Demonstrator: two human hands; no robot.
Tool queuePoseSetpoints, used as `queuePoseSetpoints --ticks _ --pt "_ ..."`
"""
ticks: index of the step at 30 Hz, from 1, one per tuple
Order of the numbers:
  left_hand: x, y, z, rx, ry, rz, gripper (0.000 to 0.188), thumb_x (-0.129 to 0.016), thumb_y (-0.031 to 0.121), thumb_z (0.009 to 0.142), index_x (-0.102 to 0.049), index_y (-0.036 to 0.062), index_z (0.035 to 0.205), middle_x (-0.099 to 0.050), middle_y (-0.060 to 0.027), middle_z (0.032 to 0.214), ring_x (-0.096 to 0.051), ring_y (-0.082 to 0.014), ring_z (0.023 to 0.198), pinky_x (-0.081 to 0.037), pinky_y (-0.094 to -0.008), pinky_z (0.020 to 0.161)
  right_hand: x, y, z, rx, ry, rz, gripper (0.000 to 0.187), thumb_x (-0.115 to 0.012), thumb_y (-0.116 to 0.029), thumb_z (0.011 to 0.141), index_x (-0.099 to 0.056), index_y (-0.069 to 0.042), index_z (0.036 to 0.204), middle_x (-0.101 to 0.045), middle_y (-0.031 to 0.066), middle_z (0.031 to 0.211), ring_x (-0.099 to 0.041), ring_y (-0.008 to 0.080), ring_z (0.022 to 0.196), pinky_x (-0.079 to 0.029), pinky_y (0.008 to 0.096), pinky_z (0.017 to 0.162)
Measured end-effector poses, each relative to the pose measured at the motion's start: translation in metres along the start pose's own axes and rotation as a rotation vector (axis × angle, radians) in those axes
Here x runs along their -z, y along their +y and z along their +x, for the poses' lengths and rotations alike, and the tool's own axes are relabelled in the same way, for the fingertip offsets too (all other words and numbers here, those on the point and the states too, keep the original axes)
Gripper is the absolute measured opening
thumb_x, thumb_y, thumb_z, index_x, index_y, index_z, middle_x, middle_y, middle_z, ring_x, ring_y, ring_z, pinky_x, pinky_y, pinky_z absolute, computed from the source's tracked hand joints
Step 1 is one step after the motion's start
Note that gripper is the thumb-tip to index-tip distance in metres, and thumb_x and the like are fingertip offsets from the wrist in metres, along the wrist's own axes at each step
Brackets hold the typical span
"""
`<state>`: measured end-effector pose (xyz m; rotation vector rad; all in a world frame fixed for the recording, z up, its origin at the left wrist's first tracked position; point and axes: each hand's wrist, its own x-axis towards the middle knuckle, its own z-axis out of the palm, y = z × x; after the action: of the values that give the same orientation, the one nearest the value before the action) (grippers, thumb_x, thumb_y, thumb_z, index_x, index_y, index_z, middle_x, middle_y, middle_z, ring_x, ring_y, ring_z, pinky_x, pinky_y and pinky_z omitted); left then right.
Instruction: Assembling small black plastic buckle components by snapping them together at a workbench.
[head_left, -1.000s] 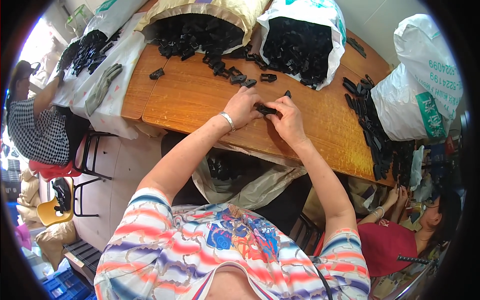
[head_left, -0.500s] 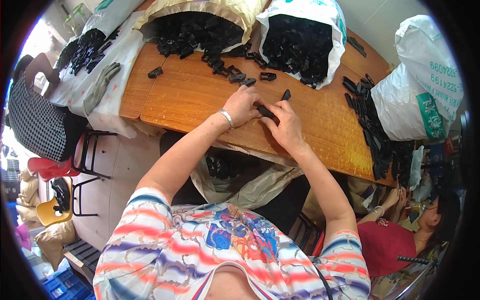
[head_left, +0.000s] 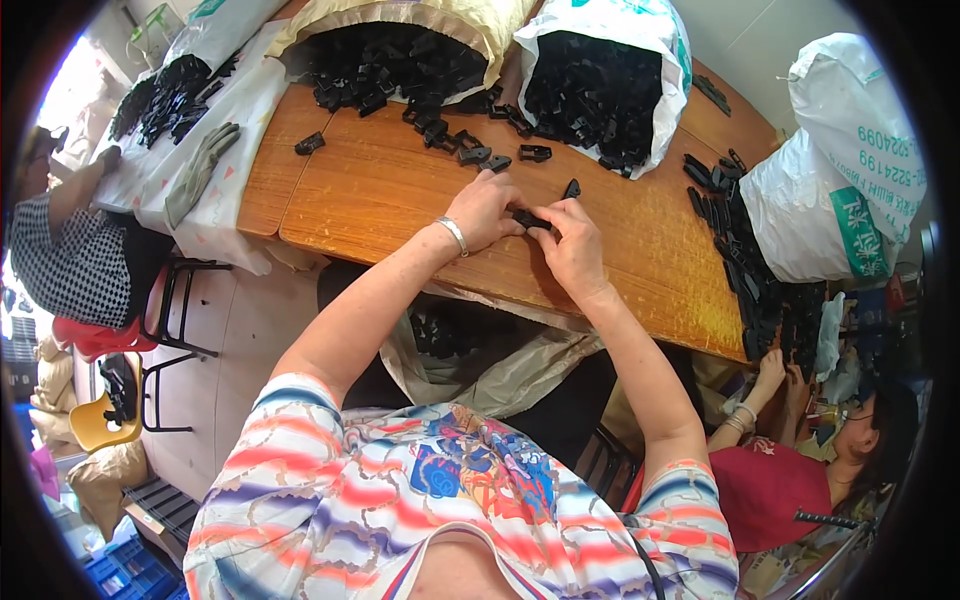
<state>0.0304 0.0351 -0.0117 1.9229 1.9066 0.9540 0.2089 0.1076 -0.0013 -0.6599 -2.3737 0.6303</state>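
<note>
Over the wooden table, both my hands are closed on a small black plastic part. My left hand, with a silver bracelet at its wrist, pinches its left end. From the other side, my right hand grips it between thumb and fingers, which partly cover it. One loose black piece lies just beyond my right fingers. Several black plastic clips are scattered past my left hand.
Two open sacks, one beige and one white, spill black parts at the back. At right stand another white sack and rows of black pieces. An open sack hangs at my lap. Co-workers sit left and right.
The black part between my fingers has turned slightly and now shows less of its length. The right co-worker's hands have moved up to the table edge; the left co-worker has shifted.
</note>
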Motion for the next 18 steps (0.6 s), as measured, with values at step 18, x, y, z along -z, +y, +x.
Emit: queuePoseSetpoints --ticks 18 --pt "0.026 -0.009 0.012 -0.108 -0.378 -0.286 0.024 -0.065 0.010 0.079 -0.071 0.0008 0.100 -0.071 -0.0170 0.087 -0.068 -0.0341 0.081 -0.054 -0.0388 0.076 0.002 -0.024 -0.049 0.159 0.006 -0.145 0.032 -0.072 -0.007 0.076 -0.066 -0.004 0.107 -0.062 0.0147 0.090 -0.061 0.0356 0.086 -0.051 0.0430 0.074"
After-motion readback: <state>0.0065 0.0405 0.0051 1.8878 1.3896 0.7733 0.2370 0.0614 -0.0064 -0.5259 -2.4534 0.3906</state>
